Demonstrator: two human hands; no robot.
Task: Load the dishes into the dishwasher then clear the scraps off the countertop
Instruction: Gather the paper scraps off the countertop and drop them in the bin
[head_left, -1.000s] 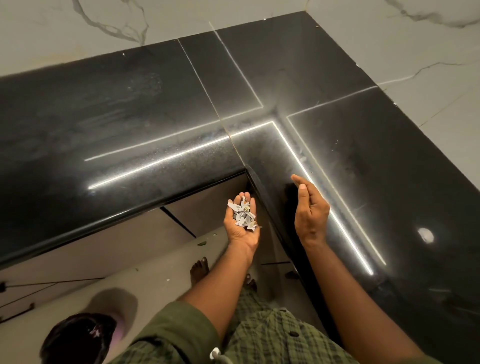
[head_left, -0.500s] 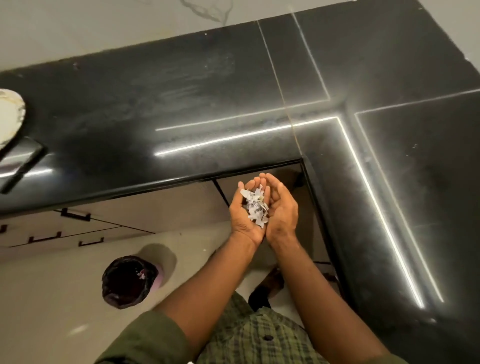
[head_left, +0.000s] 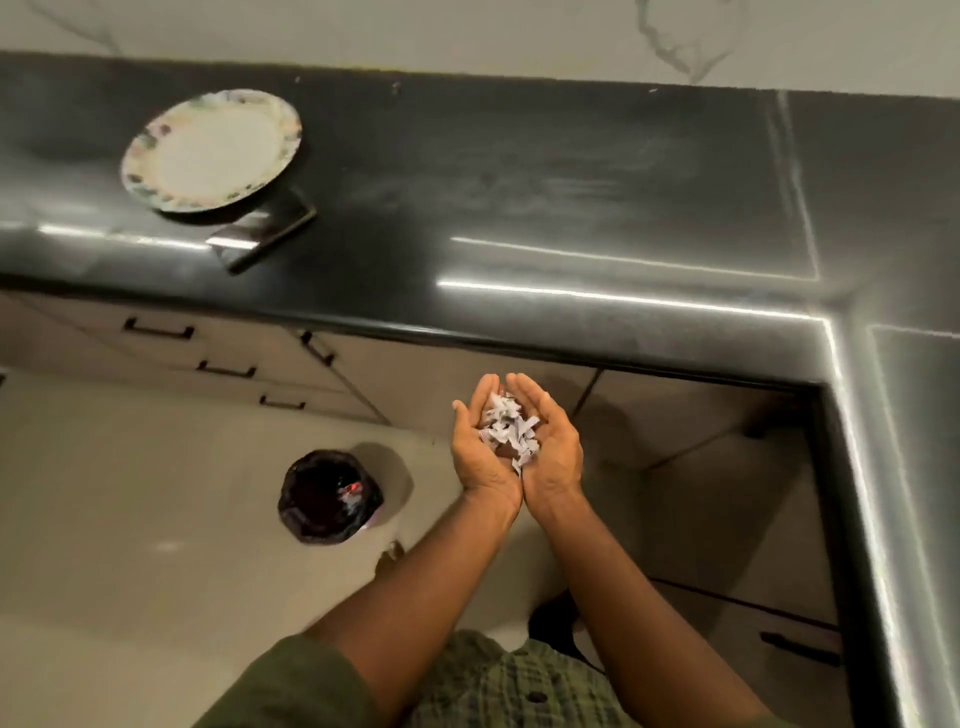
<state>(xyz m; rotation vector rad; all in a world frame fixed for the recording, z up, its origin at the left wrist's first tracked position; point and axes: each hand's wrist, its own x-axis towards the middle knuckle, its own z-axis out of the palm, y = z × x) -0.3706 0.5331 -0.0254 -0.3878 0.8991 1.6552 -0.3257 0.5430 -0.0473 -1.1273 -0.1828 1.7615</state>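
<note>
My left hand (head_left: 480, 457) and my right hand (head_left: 553, 452) are cupped together palm up, in front of the black countertop's (head_left: 519, 171) edge. A heap of white paper scraps (head_left: 506, 428) lies in the hollow between both palms. A white plate with a flowered rim (head_left: 208, 150) rests on the countertop at the far left. On the floor, down and to the left of my hands, stands a small bin with a dark liner (head_left: 330, 496); a few scraps show inside it.
A dark phone (head_left: 262, 236) lies flat by the plate, near the counter's front edge. Cabinet drawers with black handles (head_left: 223, 370) run under the counter. The counter turns a corner on the right. The floor is pale tile.
My right hand left the counter and joined the left to cup the scraps. My view swung left, bringing the plate, phone and bin into sight.
</note>
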